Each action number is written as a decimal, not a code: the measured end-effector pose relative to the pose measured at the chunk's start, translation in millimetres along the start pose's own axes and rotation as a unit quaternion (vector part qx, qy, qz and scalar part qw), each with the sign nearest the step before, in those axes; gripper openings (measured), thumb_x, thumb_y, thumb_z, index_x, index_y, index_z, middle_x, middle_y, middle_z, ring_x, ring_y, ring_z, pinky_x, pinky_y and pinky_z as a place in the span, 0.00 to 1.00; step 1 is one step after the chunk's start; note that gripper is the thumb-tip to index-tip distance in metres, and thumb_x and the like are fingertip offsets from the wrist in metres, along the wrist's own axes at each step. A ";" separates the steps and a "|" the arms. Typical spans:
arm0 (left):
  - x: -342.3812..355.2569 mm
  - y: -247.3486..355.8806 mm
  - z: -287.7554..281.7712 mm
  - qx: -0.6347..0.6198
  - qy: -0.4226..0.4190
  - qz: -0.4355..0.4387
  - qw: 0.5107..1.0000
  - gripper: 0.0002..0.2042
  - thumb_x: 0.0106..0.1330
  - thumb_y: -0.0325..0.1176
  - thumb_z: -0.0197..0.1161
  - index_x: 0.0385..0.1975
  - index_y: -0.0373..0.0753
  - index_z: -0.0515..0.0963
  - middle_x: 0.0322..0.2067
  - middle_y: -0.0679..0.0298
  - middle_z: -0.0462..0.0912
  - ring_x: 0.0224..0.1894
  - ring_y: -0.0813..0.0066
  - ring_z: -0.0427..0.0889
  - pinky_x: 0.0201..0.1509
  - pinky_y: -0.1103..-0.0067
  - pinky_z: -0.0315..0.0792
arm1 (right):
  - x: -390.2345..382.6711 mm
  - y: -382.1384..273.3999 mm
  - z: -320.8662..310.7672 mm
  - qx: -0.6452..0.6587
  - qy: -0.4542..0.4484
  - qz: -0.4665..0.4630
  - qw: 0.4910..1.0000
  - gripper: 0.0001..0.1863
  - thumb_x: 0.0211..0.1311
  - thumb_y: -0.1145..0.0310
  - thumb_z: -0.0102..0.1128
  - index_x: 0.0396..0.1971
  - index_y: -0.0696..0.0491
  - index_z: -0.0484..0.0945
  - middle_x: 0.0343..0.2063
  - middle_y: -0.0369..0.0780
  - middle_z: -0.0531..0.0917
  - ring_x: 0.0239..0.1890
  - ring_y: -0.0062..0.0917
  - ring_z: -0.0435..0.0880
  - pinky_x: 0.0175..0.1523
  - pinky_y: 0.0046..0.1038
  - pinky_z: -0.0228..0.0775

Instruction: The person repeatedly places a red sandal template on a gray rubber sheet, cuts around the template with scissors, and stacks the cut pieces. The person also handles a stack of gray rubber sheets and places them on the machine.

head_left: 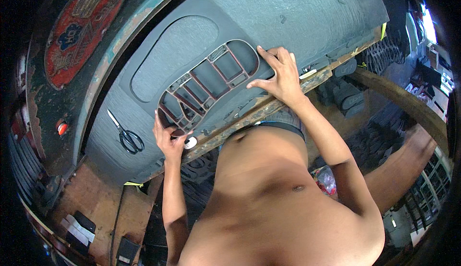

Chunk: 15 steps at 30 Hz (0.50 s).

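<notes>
A sole-shaped steel cutting die (198,86), with reddish inner walls and several crossbars, lies on a dark grey sheet (297,16). My left hand (169,138) is around its lower-left end, fingers on the outer side and thumb on the near side. Around the upper-right end curves my right hand (280,74), its fingertips and thumb spread against the rim. Both hands appear to grip the die. Beyond the die, a sole-shaped outline (175,54) shows in the sheet. Black-handled scissors (128,140) rest on the sheet to the left.
A dark machine with a red oval plate (89,28) and a red button (62,128) stands at the far left. The worn bench edge (254,114) runs before my waist. Beside my left thumb is a white round object (190,143). Dark sole-shaped pieces (346,97) lie below, right.
</notes>
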<state>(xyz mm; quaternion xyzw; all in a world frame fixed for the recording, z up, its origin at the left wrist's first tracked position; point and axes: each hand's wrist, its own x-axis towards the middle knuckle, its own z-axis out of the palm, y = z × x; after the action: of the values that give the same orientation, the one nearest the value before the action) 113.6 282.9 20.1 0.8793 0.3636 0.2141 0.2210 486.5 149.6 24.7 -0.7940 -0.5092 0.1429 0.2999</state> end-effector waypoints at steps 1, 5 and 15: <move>0.4 -0.4 -0.3 -0.002 0.001 0.008 1.000 0.28 0.41 0.46 0.85 0.29 0.36 0.72 0.68 0.39 0.68 0.63 0.41 0.74 0.64 0.59 0.69 | 0.5 -0.3 -0.2 0.000 0.000 -0.001 1.000 0.54 0.26 0.44 0.82 0.61 0.53 0.79 0.42 0.38 0.78 0.47 0.31 0.75 0.52 0.34 0.63; 1.5 -1.0 -1.2 0.010 -0.012 0.015 1.000 0.28 0.42 0.48 0.84 0.29 0.37 0.72 0.69 0.39 0.67 0.64 0.40 0.74 0.65 0.58 0.68 | 1.9 -1.3 -1.2 0.003 -0.006 0.010 1.000 0.54 0.26 0.44 0.83 0.61 0.53 0.79 0.43 0.38 0.79 0.47 0.31 0.75 0.53 0.34 0.63; -1.7 27.4 -7.9 0.055 0.005 -0.079 0.995 0.42 0.42 0.38 0.84 0.60 0.37 0.70 0.71 0.46 0.63 0.67 0.44 0.68 0.69 0.59 0.62 | 0.6 -1.4 2.8 -0.040 -0.002 -0.007 0.999 0.54 0.26 0.47 0.85 0.61 0.54 0.79 0.47 0.42 0.80 0.51 0.37 0.77 0.58 0.37 0.64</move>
<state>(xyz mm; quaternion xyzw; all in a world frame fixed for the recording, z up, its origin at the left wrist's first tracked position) 123.2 266.1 41.1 0.8576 0.4444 0.1802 0.1862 484.2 151.5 23.4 -0.8011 -0.5209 0.1224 0.2682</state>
